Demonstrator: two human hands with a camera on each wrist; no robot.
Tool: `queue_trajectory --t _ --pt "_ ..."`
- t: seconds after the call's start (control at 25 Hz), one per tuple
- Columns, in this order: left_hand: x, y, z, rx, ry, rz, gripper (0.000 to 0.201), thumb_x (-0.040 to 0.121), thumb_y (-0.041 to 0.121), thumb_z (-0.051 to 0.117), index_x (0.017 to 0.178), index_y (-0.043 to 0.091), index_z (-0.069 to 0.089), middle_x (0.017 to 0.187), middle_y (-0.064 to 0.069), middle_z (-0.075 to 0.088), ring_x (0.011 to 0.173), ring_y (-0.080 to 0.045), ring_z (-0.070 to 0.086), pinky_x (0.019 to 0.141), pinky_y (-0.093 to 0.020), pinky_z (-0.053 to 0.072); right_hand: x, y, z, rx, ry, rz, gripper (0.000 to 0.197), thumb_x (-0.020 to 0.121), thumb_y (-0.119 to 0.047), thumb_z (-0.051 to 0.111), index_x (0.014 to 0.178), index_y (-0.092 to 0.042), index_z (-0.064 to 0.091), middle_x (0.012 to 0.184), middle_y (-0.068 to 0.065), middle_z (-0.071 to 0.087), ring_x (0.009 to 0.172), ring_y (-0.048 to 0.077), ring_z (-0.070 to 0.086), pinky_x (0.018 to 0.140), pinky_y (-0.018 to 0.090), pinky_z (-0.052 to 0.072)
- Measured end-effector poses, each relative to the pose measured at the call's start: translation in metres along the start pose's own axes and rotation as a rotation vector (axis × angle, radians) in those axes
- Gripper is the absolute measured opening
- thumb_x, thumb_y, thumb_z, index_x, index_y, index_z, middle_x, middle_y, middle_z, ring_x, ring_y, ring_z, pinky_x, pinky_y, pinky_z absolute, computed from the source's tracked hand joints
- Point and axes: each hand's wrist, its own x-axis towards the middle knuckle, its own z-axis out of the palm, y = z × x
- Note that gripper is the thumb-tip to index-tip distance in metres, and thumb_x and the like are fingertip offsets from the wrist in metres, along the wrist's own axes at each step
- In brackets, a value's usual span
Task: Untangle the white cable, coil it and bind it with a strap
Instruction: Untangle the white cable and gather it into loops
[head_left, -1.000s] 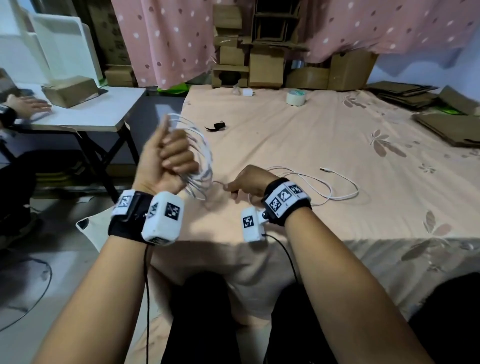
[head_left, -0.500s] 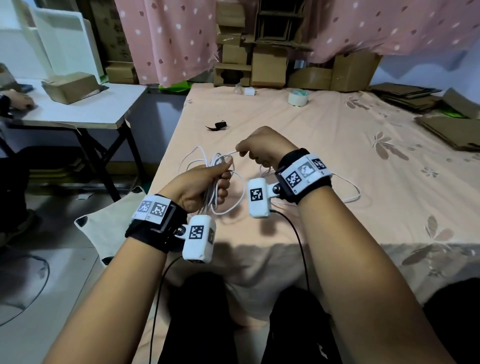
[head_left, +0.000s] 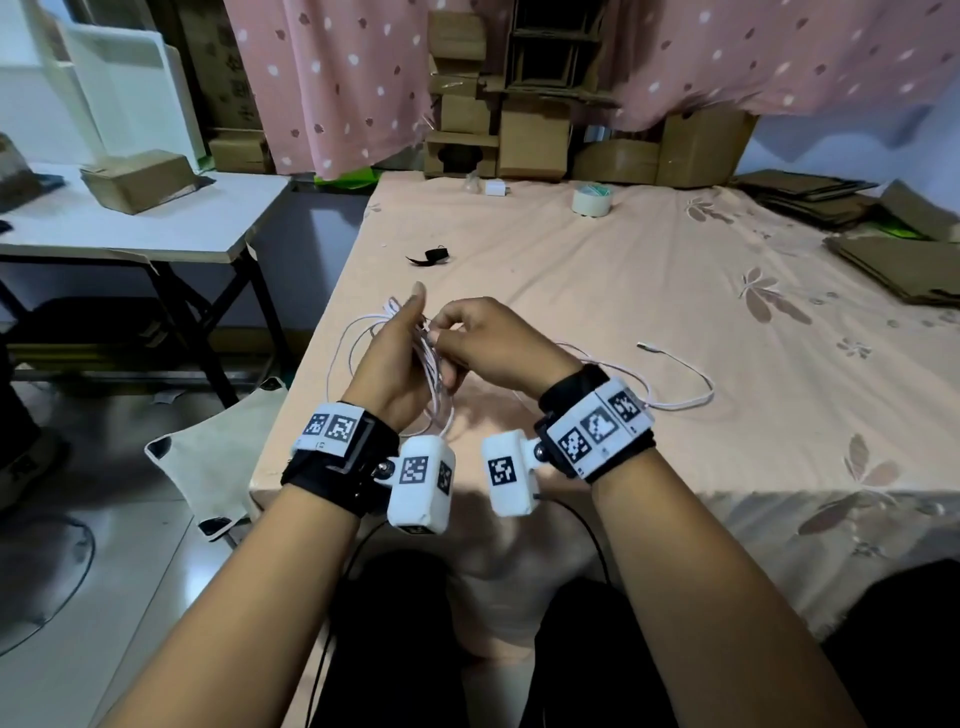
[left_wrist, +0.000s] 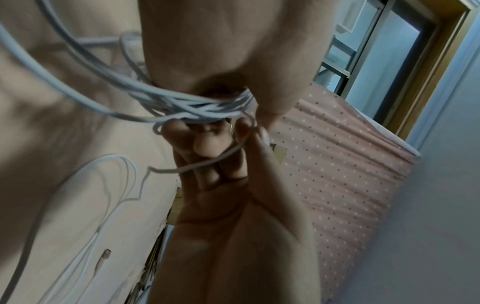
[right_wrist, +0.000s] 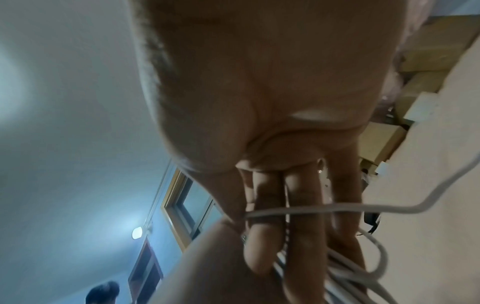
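Head view: right hand (head_left: 491, 343) has met left hand (head_left: 397, 364) at the cable (head_left: 431, 358).

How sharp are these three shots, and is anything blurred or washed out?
Head view: mostly sharp, evenly lit, wide-angle bending at the edges; the cable and strap read clearly. Left wrist view: the near left hand is soft, loops smeared. Right wrist view: the right hand fills the frame, out of focus, with a bright lamp glaring on the ceiling.
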Motion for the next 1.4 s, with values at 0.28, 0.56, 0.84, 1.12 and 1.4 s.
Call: queue_trajectory --t 0.28,0.56,0.84,1.12,1.4 --pt "0.004 0.027 -0.018 -0.630 -0.038 0.089 0.017 0.103 0.019 0.050 0.088 0.014 0.053 0.053 0.008 0.046 0.047 -0.008 0.050 0.058 -0.023 0.053 -0.027 0.041 0.016 0.040 -0.156 -0.037 0.030 0.102 -0.019 0.058 0.082 0.002 0.065 0.059 0.018 0.062 0.048 0.027 0.058 0.056 0.043 0.053" --pt "-0.013 0.077 -0.057 -0.706 -0.273 0.163 0.046 0.106 0.030 0.045 0.064 0.012 0.049 0.040 0.006 0.038 0.030 -0.008 0.030 0.037 -0.020 0.020 -0.033 0.072 -0.016 0.152 -0.142 0.324 0.041 0.095 -0.034 0.069 0.082 0.004 0.070 0.046 0.008 0.052 0.035 0.015 0.033 0.044 0.024 0.024" --pt "-0.026 0.021 0.001 0.425 -0.157 -0.265 0.029 0.096 0.032 0.055 0.072 0.016 0.051 0.056 -0.001 0.062 0.038 -0.007 0.049 0.036 -0.016 0.038 0.002 0.023 -0.040 0.005 0.086 0.444 0.026 0.092 -0.014 0.064 0.066 -0.010 0.060 0.048 -0.002 0.040 0.045 0.014 0.031 0.044 0.021 0.027" --pt "-0.014 -0.004 0.023 0.216 0.074 -0.004 0.040 0.109 0.032 0.041 0.091 0.004 0.063 0.076 -0.010 0.072 0.070 -0.019 0.071 0.069 -0.034 0.062 -0.010 0.002 -0.012 -0.171 0.354 0.146 0.024 0.085 -0.017 0.053 0.081 0.005 0.062 0.072 0.022 0.069 0.063 0.041 0.067 0.060 0.049 0.059" --pt "-0.014 -0.002 0.013 -0.033 -0.111 -0.160 0.042 0.103 0.042 0.049 0.108 0.003 0.064 0.109 -0.015 0.073 0.112 -0.027 0.066 0.104 -0.040 0.050 -0.034 0.007 0.014 -0.716 0.147 -0.112 0.024 0.098 -0.015 0.044 0.118 -0.006 0.054 0.110 0.019 0.064 0.098 0.038 0.061 0.068 0.036 0.035"
